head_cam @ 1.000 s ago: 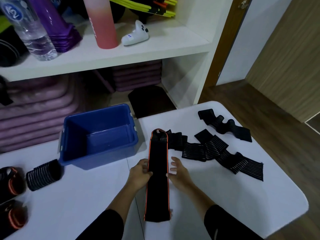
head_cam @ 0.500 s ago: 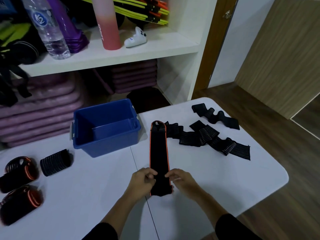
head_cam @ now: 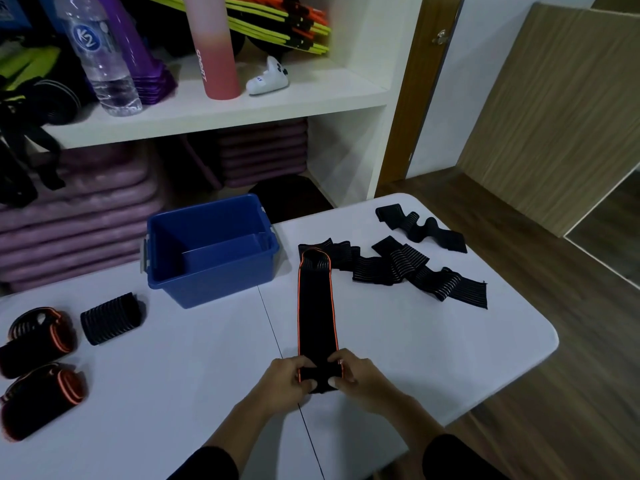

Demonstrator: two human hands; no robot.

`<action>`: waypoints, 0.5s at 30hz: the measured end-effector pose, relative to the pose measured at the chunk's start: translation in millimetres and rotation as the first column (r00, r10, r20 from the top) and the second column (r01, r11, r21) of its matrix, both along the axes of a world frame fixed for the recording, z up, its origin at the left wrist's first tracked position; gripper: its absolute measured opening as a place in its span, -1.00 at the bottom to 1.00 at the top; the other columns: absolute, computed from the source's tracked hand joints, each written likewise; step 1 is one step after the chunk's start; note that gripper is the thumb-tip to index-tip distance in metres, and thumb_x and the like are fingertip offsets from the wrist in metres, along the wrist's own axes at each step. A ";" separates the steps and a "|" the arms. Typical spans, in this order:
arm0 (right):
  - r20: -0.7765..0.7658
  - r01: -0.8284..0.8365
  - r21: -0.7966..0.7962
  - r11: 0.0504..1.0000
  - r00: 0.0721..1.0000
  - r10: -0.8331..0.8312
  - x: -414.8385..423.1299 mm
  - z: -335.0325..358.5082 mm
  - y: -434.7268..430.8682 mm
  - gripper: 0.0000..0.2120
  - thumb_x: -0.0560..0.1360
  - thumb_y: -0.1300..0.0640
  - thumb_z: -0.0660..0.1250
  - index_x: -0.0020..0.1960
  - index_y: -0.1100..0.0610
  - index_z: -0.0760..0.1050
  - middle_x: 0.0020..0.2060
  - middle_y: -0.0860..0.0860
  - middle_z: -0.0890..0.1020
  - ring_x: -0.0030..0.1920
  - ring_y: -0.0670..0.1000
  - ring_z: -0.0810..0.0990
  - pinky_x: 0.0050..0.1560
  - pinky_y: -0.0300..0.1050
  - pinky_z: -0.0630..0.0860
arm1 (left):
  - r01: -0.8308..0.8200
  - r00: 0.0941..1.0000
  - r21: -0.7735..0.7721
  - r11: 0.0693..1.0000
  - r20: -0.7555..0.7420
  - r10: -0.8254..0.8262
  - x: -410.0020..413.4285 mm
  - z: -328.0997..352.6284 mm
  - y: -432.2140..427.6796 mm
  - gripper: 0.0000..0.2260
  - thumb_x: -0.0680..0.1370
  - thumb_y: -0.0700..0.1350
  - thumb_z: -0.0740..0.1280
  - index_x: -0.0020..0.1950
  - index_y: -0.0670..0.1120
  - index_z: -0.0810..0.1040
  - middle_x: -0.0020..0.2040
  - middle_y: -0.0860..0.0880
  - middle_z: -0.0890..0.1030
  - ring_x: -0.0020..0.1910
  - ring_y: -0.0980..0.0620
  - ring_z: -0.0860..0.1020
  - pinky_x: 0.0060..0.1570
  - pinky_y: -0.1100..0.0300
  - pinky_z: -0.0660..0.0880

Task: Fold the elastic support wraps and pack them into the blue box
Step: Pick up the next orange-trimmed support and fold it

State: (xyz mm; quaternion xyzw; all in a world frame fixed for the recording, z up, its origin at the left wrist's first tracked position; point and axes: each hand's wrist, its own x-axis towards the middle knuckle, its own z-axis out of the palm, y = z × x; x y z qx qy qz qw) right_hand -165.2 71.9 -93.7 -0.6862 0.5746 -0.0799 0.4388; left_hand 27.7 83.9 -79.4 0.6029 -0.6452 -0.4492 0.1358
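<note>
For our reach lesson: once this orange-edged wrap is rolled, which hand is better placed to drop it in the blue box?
Probably the left hand. It and the right hand both pinch the near end of the orange-edged black elastic wrap, but the blue plastic box stands on the left hand's side.

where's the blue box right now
In the head view, the blue box sits left of centre at the far edge of the table, just left of the stretched-out orange-edged wrap.
</note>
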 end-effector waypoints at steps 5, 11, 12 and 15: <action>0.033 0.092 -0.034 0.995 0.995 -0.091 5.6 -10.1 7.1 -0.70 0.48 0.08 0.30 0.19 0.09 0.41 -0.13 -0.09 0.47 -0.17 -0.05 0.45 -0.12 -0.21 0.39 | -0.071 0.997 -0.055 0.996 0.010 0.072 -5.8 -7.0 5.3 -0.85 0.49 -0.21 0.35 0.04 -0.04 0.53 -0.01 -0.05 0.48 -0.23 0.14 0.51 -0.35 0.45 0.47; 0.087 0.074 -0.327 0.942 0.995 -0.048 5.5 -17.1 10.1 -0.76 0.35 0.13 0.37 0.01 0.06 0.55 0.01 -0.07 0.46 -0.01 -0.05 0.49 0.01 -0.21 0.48 | -0.092 0.991 -0.215 0.972 0.080 0.112 -9.3 -14.3 13.5 -0.85 0.47 -0.17 0.34 0.03 -0.01 0.53 0.01 0.02 0.43 -0.17 0.10 0.52 -0.22 0.41 0.45; 0.082 0.049 -0.349 0.936 0.996 -0.021 5.2 -16.8 10.2 -0.80 0.35 0.13 0.36 -0.02 0.05 0.57 -0.03 -0.08 0.49 0.00 -0.06 0.49 0.03 -0.19 0.47 | -0.069 0.990 -0.249 0.966 0.100 0.096 -8.1 -15.4 13.3 -0.85 0.47 -0.15 0.34 0.02 0.00 0.55 0.00 0.04 0.46 -0.12 0.09 0.52 -0.14 0.36 0.46; 0.085 -0.020 -0.338 0.941 0.995 0.051 0.7 -15.0 11.7 -0.76 0.34 0.01 0.34 -0.01 0.04 0.58 -0.04 -0.07 0.58 0.00 -0.08 0.53 0.04 -0.17 0.49 | 0.028 0.988 -0.301 0.953 0.153 0.020 -5.3 -16.3 13.2 -0.80 0.49 -0.10 0.31 0.09 0.00 0.58 0.02 0.05 0.50 -0.02 0.09 0.52 -0.03 0.33 0.43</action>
